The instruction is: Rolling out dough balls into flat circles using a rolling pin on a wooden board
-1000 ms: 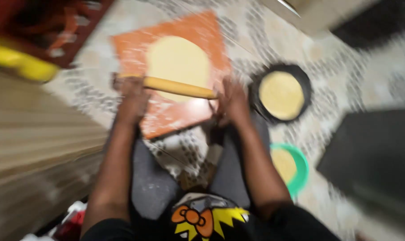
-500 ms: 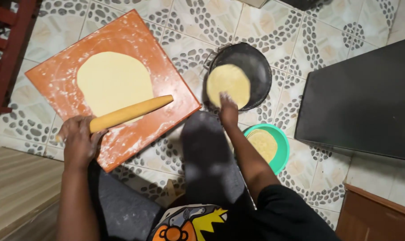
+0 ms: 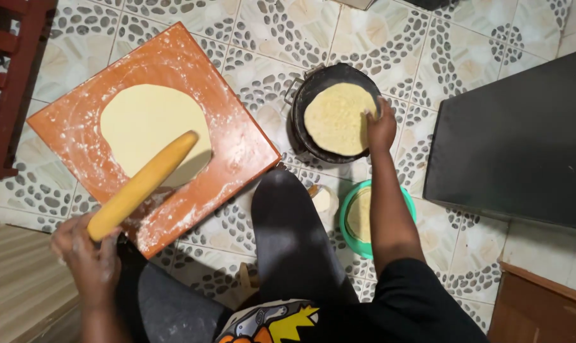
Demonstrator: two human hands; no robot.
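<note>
My left hand [image 3: 88, 257] grips one end of a yellow wooden rolling pin [image 3: 142, 184], which slants up over the floured orange board [image 3: 237, 149]. A flat, pale round of rolled dough [image 3: 142, 124] lies on that board under the pin's far end. My right hand [image 3: 382, 124] reaches to the black pan [image 3: 300, 95] on the floor and touches the right edge of the flatbread [image 3: 335, 117] lying in it.
A green bowl [image 3: 346, 219] with flatbread sits by my right forearm. A small lump of dough [image 3: 323, 200] lies beside my knee. A large dark flat slab [image 3: 510, 140] lies to the right, a red wooden frame [image 3: 15, 76] to the left, on patterned tiles.
My right hand has left the rolling pin and moved across to the far right edge of the flatbread in the pan. My left hand has swung the pin to a steeper slant.
</note>
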